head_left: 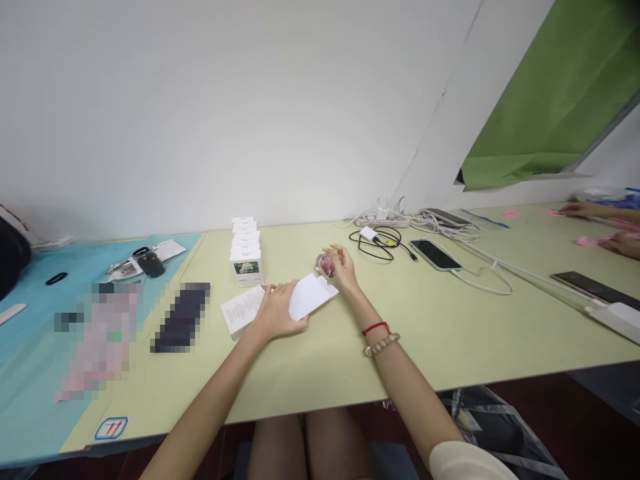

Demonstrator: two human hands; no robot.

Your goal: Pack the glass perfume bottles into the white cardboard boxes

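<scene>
My left hand (276, 311) is wrapped over a white cardboard box (242, 312) lying on its side. Fine print covers the box's left part, and its white flap (309, 297) stands out to the right. Pinched in my right hand (344, 268) is a small round clear bottle (326, 265) with pink contents and a gold-coloured top, partly hidden by the fingers. The bottle is just above and beside the open flap end. Behind my left hand stands a row of several white boxes (246, 268), the front one with a white flower picture.
Black cable (376, 241), a charging phone (435, 255) and a power strip (383, 220) are at the back right. To the left are a dark blurred slab (183, 319) and a jar (149, 262) on blue cloth. Another person's hands (625, 244) work at far right.
</scene>
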